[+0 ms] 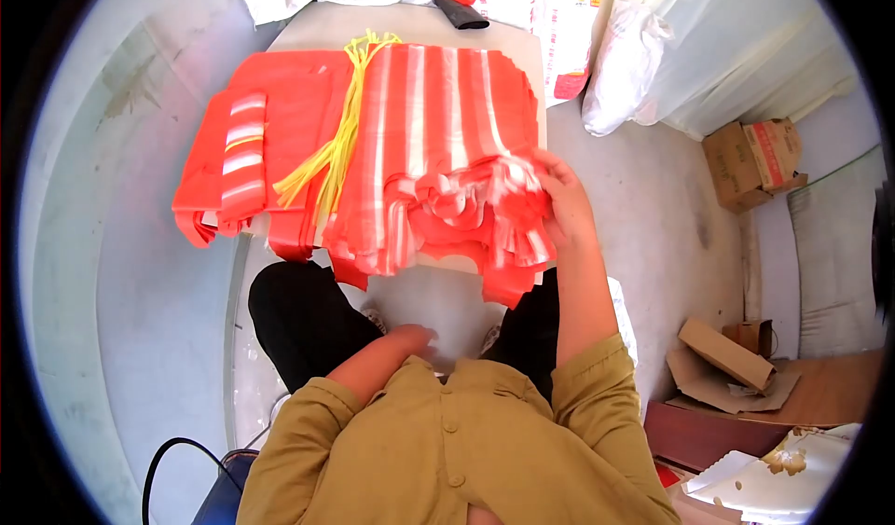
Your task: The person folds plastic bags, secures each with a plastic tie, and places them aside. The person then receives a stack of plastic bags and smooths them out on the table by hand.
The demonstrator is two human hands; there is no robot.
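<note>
One right hand (557, 186) touches the striped red bags (438, 105).

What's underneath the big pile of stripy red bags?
A pale tabletop peeks out past the far edge of the stripy red bags, so they rest on it. The pile covers the middle, so anything else under there can't be seen.

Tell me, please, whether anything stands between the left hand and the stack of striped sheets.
Nothing visible does: only open space shows between the left hand, which is held low, and the near side of the striped stack. The right hand touches the stack's right side, with nothing seen between them.
</note>
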